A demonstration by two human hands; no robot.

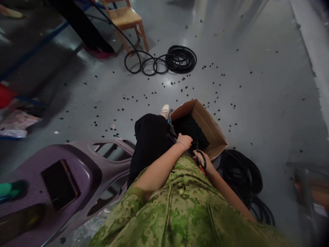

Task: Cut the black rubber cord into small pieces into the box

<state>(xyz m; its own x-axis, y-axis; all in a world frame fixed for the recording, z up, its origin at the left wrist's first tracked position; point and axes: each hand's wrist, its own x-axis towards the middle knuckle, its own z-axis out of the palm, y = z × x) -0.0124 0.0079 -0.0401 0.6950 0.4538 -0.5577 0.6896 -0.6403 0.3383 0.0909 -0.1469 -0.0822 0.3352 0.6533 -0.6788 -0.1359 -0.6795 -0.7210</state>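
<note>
My left hand [184, 140], with a thin bracelet at the wrist, is closed at the near edge of an open cardboard box [210, 128]. Its fingers pinch what looks like a black cord, mostly hidden by the hand. My right hand [205, 160] is closed on black-handled scissors [202, 160]. The blades point up towards the left hand's fingertips; whether they touch the cord I cannot tell. Inside the box lies a heap of small black pieces [191, 128]. Beside my right arm a coil of black cord [239, 171] rests on the floor.
Another coil of black cord [181, 59] lies ahead, near a wooden chair [125, 18] and a person's shoe [100, 54]. Many small black bits are scattered over the grey floor [262, 103]. At left stands a purple plastic chair [84, 157] with a phone [61, 183] on it.
</note>
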